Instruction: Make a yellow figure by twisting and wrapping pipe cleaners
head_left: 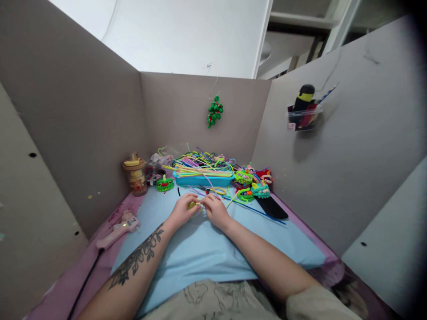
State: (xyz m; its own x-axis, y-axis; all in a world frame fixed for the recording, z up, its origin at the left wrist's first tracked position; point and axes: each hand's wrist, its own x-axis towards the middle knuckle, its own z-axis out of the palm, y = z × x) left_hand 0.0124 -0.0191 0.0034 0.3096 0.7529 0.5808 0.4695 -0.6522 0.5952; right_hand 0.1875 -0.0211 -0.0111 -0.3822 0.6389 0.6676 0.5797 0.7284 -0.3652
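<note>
Above the blue cloth (200, 244), my two hands meet with fingertips almost touching. My left hand (182, 210) is closed around a small yellow pipe cleaner (191, 205), which is bent and partly covered by the fingers. My right hand (216, 210) pinches at the same piece from the other side; its exact grip is hidden. Just beyond the hands lie purple and dark blue pipe cleaners (256, 210), a yellow-handled tool (218, 191) and a light green pipe cleaner (232, 198).
Behind stands a blue tray (203, 179) heaped with pipe cleaners. Finished pipe-cleaner figures (260, 190) sit at right, near a black flat strip (271, 208). A green figure (164, 183), a lidded cup (136, 178) and a corded pink glue gun (118, 231) are at left. Grey panels enclose the table.
</note>
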